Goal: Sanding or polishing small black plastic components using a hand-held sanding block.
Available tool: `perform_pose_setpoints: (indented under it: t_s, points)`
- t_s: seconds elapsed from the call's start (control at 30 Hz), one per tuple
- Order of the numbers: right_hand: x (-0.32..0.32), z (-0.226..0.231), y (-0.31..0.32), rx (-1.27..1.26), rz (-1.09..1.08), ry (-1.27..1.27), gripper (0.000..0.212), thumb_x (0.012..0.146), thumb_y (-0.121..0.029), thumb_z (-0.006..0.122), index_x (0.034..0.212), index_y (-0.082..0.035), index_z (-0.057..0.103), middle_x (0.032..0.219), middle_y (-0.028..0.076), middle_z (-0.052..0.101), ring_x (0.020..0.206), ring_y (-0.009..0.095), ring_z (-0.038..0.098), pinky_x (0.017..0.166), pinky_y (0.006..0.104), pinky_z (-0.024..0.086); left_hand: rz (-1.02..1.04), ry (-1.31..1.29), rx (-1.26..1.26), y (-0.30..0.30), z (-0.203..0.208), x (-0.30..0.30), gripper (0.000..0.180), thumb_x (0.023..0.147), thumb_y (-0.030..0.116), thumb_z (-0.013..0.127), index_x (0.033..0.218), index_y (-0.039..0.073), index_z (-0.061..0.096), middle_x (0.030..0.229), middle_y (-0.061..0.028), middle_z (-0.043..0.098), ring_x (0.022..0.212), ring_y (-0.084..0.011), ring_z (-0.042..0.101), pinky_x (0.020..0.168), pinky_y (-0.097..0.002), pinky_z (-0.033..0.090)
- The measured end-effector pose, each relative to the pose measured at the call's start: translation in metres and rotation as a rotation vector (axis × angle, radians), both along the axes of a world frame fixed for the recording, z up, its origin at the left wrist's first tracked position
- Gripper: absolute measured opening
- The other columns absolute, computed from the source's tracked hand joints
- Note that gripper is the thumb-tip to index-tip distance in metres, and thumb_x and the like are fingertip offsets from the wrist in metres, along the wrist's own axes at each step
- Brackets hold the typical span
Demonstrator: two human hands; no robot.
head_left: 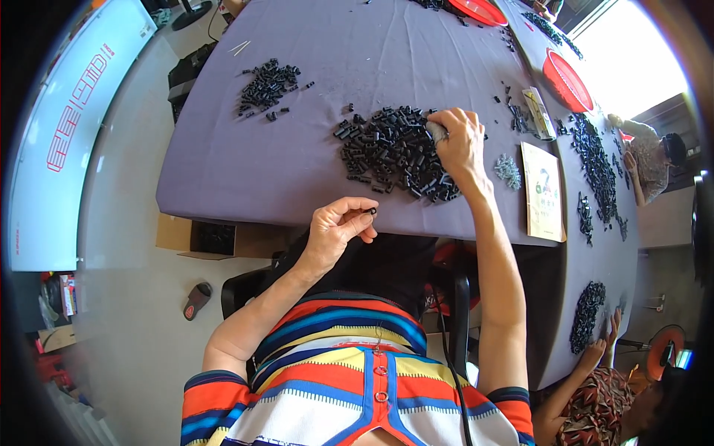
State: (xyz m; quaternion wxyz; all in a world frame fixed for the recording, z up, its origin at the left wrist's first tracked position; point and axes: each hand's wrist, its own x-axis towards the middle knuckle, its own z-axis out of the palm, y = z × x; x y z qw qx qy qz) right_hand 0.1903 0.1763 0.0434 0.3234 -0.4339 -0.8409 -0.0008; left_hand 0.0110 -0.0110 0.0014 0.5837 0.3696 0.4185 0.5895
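My left hand (342,230) is closed in a pinch at the table's front edge, with a small black cylindrical piece (370,212) between thumb and fingertips. On the table before it lies a large heap of short black tubular pieces (390,152). My right hand (461,145) reaches over the heap's right edge, its fingers curled. A pale greyish thing (437,132) shows at the fingers of that hand; its kind is unclear. Close by on the right sits a small pile of clear or silvery bits (508,172).
A smaller pile of black pieces (269,85) lies at the far left of the purple-grey tablecloth (223,160). To the right are a booklet (542,192), a clear packet (539,114) and a red basket (567,80). Two people sit at the right; a cardboard box (178,234) stands below.
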Motion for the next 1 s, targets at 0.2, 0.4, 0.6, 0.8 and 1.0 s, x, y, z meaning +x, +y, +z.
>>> perform_pose_setpoints:
  t_s: [0.2,0.4,0.6,0.8,1.0]
  points:
    - [-0.013,0.003,0.04,-0.089,-0.005,-0.132,0.016,0.074,-0.009,0.06,0.086,-0.013,0.07,0.088,0.006,0.064,0.092,0.029,0.055,0.082,0.0422,0.039,-0.125,0.179,0.028,0.018,0.017,-0.003,0.016,0.089,-0.001,0.058,0.103,0.002,0.065,0.085,-0.0035,0.062,0.068,-0.0102,0.061,0.063,-0.0238,0.052]
    - [-0.028,0.002,0.056,-0.224,-0.068,-0.398,0.015,0.074,-0.014,0.064,0.086,-0.015,0.074,0.087,0.007,0.068,0.093,0.03,0.059,0.08,0.042,0.042,-0.397,0.201,0.154,0.049,0.012,0.018,0.017,0.087,-0.007,0.056,0.1,-0.001,0.065,0.093,-0.0057,0.058,0.07,-0.0111,0.061,0.063,-0.0233,0.051]
    - [-0.04,0.005,0.065,-0.231,-0.108,-0.481,0.016,0.071,-0.01,0.063,0.083,-0.013,0.074,0.085,0.009,0.068,0.092,0.03,0.061,0.081,0.0426,0.044,-0.345,0.264,0.374,0.052,0.002,0.024,0.017,0.087,-0.005,0.057,0.102,-0.002,0.064,0.093,-0.0082,0.057,0.07,-0.0147,0.059,0.062,-0.0259,0.049]
    - [-0.053,0.016,0.072,-0.332,-0.084,-0.574,0.016,0.069,-0.007,0.063,0.081,-0.011,0.073,0.081,0.014,0.068,0.087,0.032,0.064,0.076,0.0435,0.05,-0.32,0.231,0.43,0.056,-0.006,0.026,0.014,0.083,0.001,0.058,0.097,0.001,0.062,0.09,-0.0138,0.057,0.083,-0.0323,0.058,0.074,-0.0372,0.047]
    - [-0.057,0.018,0.067,-0.15,0.052,-0.683,0.014,0.07,0.001,0.06,0.078,-0.007,0.067,0.08,0.01,0.066,0.085,0.03,0.061,0.077,0.0407,0.049,-0.312,0.328,0.465,0.054,-0.013,0.031,0.013,0.084,0.002,0.06,0.097,0.001,0.061,0.09,-0.0149,0.057,0.087,-0.0333,0.058,0.075,-0.0377,0.048]
